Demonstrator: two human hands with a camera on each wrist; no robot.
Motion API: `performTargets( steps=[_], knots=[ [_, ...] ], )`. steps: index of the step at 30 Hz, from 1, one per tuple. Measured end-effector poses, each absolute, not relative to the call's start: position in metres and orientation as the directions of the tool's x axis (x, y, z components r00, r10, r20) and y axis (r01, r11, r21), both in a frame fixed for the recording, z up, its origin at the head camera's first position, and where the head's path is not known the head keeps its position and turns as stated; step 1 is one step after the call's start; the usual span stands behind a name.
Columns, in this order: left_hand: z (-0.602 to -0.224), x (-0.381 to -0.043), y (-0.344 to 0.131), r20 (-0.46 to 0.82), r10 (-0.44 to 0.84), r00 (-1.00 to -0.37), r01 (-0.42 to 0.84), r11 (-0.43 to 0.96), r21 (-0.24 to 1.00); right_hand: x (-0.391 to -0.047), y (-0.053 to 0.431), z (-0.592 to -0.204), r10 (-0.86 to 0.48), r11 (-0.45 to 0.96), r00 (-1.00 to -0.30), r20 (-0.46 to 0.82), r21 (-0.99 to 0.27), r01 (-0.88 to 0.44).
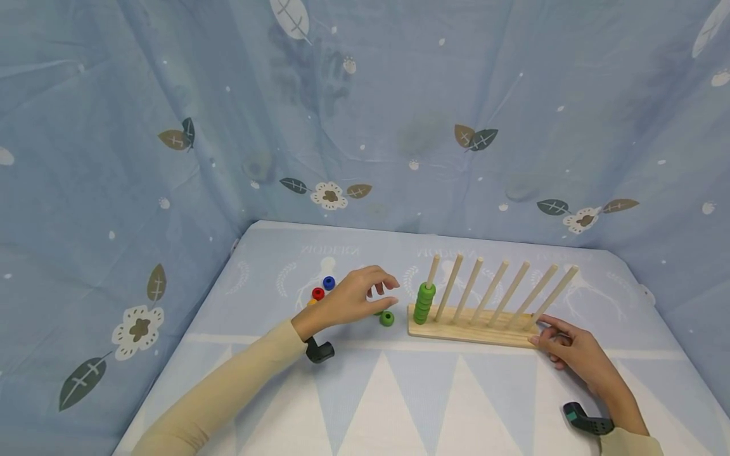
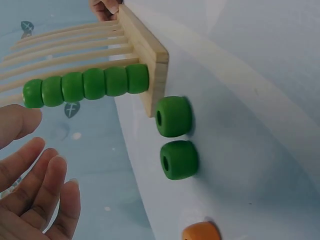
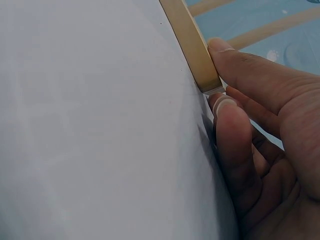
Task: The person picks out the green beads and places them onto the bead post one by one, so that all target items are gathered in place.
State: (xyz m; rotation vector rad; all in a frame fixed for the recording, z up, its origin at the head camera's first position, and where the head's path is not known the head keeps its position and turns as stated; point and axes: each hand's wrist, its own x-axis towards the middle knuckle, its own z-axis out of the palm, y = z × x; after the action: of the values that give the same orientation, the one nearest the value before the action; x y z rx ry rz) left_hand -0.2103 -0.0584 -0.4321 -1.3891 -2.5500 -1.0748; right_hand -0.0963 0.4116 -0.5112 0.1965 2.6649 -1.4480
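A wooden peg rack (image 1: pixel 473 334) with a row of upright pegs stands on the table. Its leftmost peg carries a stack of several green beads (image 1: pixel 424 304); the other pegs are bare. My right hand (image 1: pixel 582 356) grips the right end of the base, with thumb and fingers around its corner in the right wrist view. Left of the stack, my left hand (image 1: pixel 358 295) hovers with fingers spread and nothing between them. Two loose green beads lie on the table by the rack's left end, one nearer (image 2: pixel 174 116) and one farther (image 2: pixel 179 160).
Beyond my left wrist lie a blue bead (image 1: pixel 329 283) and a red bead (image 1: pixel 318 293). An orange bead (image 2: pixel 201 232) shows at the bottom of the left wrist view. Patterned blue fabric (image 1: pixel 388 114) hangs behind the table and along its sides.
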Motion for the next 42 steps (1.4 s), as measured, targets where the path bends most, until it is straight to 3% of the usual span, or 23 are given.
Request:
performTargets(
  steps=[23, 42],
  knots=[
    [-0.464, -0.216, -0.076, 0.209, 0.707, -0.675, 0.659, 0.451, 0.602, -0.096, 0.411, -0.511, 0.062, 0.537, -0.989, -0.135, -0.831, 0.147],
    [-0.482, -0.221, -0.082, 0.178, 0.691, -0.700, 0.650, 0.515, 0.558, -0.095, 0.412, -0.514, 0.062, 0.549, -0.992, -0.112, -0.826, 0.128]
  ],
)
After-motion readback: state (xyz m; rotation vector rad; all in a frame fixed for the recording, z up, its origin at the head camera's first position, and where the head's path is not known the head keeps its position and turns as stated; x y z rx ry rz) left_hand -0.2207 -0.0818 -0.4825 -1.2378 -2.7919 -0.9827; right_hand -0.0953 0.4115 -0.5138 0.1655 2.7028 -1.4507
